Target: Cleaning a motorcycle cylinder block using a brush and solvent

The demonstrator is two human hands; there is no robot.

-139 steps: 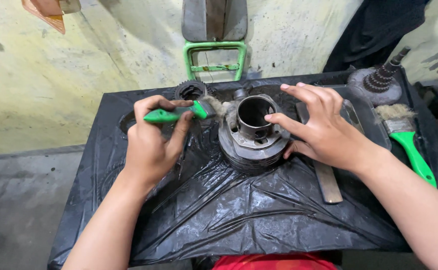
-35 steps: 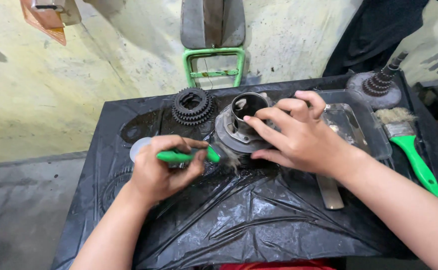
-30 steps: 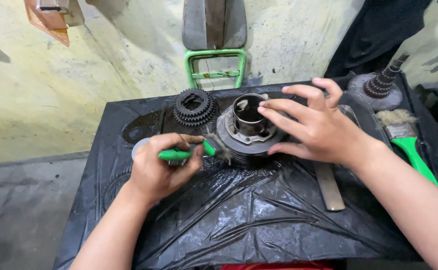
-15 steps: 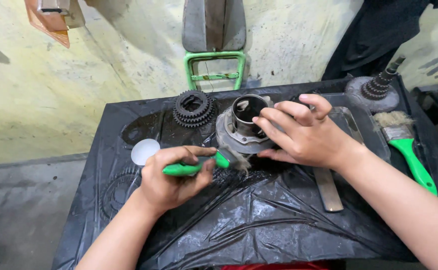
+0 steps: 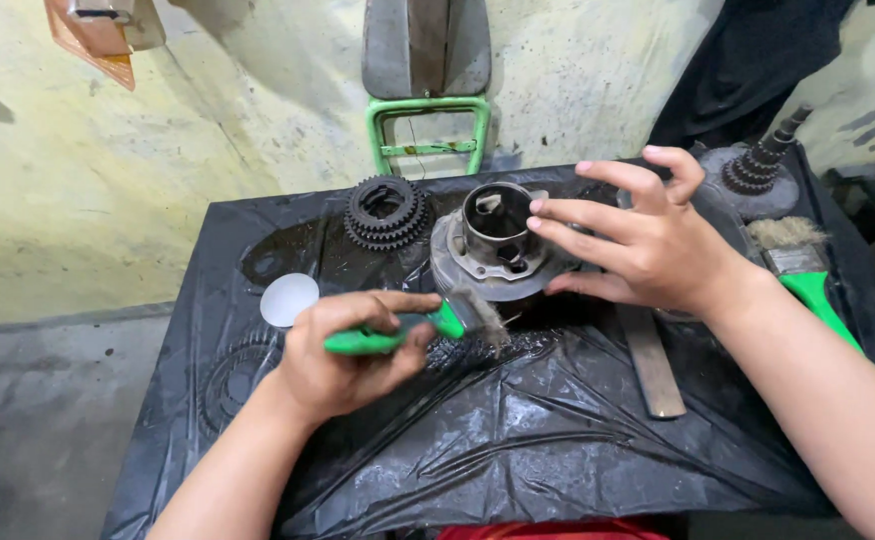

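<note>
My left hand [image 5: 343, 350] grips a green-handled paintbrush [image 5: 436, 324], its bristles against the near side of a round grey metal hub [image 5: 493, 245] with a hollow cylinder in its middle. My right hand [image 5: 648, 240] rests on the hub's right side, fingers spread and touching the cylinder's rim. The hub sits on a table covered in black plastic sheet [image 5: 518, 440].
A stacked black gear cluster [image 5: 387, 211] lies left of the hub, and a small white lid [image 5: 289, 299] farther left. A flat metal file [image 5: 650, 360], a second green-handled brush [image 5: 808, 275] and a geared shaft part [image 5: 758, 170] lie to the right. A green metal frame [image 5: 428, 130] stands behind.
The brush has swept from the hub's upper left down to its near side. My right hand lifted its fingers and now holds the hub's right rim.
</note>
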